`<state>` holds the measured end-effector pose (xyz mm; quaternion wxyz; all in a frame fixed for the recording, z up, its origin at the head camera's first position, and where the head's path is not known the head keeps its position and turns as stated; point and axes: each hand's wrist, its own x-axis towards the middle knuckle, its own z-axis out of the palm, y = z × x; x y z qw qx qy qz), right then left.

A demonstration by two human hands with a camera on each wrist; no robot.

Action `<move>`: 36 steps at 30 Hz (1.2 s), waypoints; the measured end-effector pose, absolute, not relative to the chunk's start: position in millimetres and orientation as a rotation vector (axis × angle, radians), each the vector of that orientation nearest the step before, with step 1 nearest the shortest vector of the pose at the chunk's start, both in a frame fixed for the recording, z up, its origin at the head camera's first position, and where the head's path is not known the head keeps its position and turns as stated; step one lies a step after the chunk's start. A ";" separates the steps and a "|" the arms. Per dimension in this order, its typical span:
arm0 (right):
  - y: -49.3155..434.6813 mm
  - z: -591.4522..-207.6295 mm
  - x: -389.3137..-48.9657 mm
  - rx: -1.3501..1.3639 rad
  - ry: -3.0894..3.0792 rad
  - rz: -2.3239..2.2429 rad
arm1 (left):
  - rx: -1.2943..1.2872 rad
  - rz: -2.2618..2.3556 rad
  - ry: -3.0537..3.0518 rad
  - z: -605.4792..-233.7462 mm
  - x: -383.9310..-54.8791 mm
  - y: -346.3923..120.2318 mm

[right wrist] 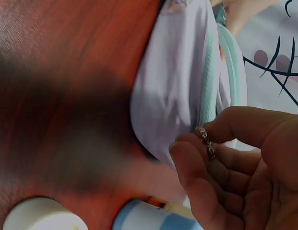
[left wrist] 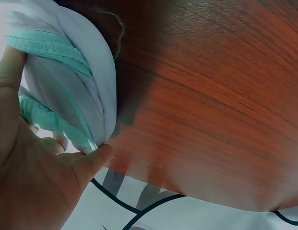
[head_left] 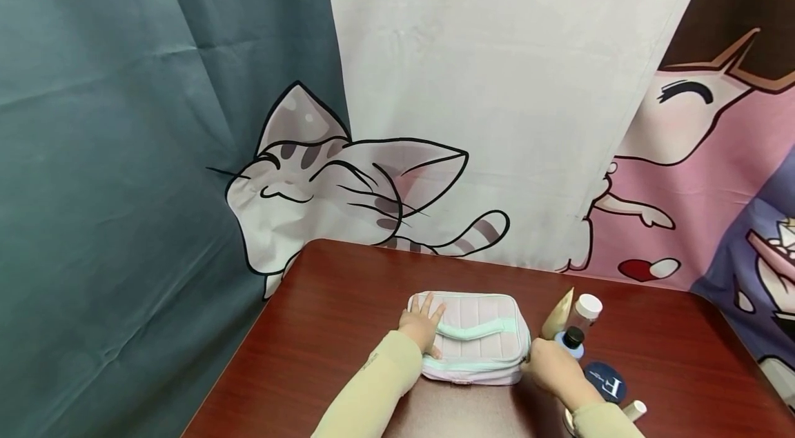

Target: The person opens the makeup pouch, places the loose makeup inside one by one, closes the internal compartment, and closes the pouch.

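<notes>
The step in hand looks like working the mint zip (right wrist: 209, 76) of the pink bag (head_left: 473, 350), which lies on the table (head_left: 348, 314) between both hands; sliding it would call for a steady pinch along the seam and a firm brace. The left hand (head_left: 421, 326) spreads its fingers over the bag's left end; the right hand (head_left: 553, 365), fingers curled, pinches the metal pull (right wrist: 207, 143) at the right.

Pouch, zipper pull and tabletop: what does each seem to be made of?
Pouch: soft, matte fabric, likely padded, judging by its quilted seams and creases. Zipper pull: probably metal, given the bright glints on it. Tabletop: glossy wood or wood-look laminate; its grain and reflections do not settle which.
</notes>
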<state>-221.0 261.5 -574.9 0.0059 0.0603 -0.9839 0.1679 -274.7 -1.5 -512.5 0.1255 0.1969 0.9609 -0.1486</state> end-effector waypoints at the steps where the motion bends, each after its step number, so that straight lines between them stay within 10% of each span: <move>1: 247.7 -546.9 -207.9 0.188 -3.079 0.530 | 0.567 -0.430 2.802 -512.9 -275.3 -1.0; 6: 212.2 -493.6 -182.6 0.099 -3.124 0.547 | 0.532 -0.425 2.808 -512.3 -276.8 2.3; 36: 174.1 -518.3 -182.6 0.289 -3.035 0.545 | 0.453 -0.664 2.865 -524.6 -274.0 9.8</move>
